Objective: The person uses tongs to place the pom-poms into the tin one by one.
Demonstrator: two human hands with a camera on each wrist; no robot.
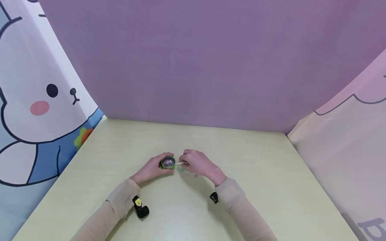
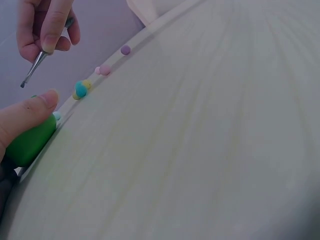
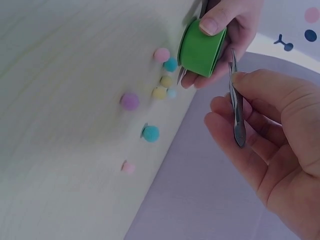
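Note:
My left hand [image 1: 152,168] holds a small round green container [image 3: 204,49], thumb on one side and fingers on the other. The container stands on the table with its mouth up; in the head view its inside looks shiny, with something pinkish in it that is too small to make out. My right hand [image 1: 199,163] pinches metal tweezers [image 3: 238,112] between thumb and fingers, their tips pointing toward the container's mouth. The tweezer tips look slightly apart in the right wrist view, and I see nothing between them.
Several small coloured balls lie on the table beside the container, among them a purple ball [image 3: 130,101], a teal ball [image 3: 151,133] and a pink ball [image 3: 128,167]. A purple panel [image 1: 193,67] rises at the table's back edge, with printed cloths at both sides.

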